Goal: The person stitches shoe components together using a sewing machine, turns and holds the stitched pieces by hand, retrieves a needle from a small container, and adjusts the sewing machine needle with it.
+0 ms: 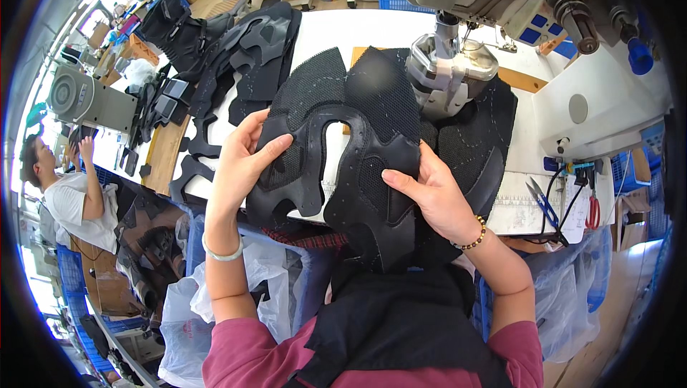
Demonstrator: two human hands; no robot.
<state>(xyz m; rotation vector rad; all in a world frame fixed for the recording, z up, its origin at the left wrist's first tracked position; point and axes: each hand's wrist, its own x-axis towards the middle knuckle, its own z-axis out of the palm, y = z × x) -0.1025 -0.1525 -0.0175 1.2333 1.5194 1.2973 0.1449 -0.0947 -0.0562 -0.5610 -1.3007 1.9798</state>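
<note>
Head view: both hands are set apart and clamped on one black mesh-and-smooth-panel shoe upper [358, 162], which lies spread between them, in front of the person's torso and over the near edge of the white table [325, 30]. Left hand [243, 155]: grips the left edge, thumb on the upper face, fingers mostly hidden behind. Right hand [435, 191]: grips the right edge, thumb flat on a smooth panel, fingers largely out of sight. The U-shaped throat opening sits between the two thumbs; eyelet holes run along its border. Just beyond and to the right of the right hand, a second black mesh piece [469, 137] lies partly under the polished metal base [454, 73] of a sewing machine. Well beyond the left hand, up and to its left: a pile of black cut upper pieces [265, 48]. Right of the right hand, near the table edge: a blue pointed tool [545, 205], exact kind unclear, and red-handled scissors [592, 211]. Far left of the left hand, a co-worker [82, 205] in a white top is seated.
</note>
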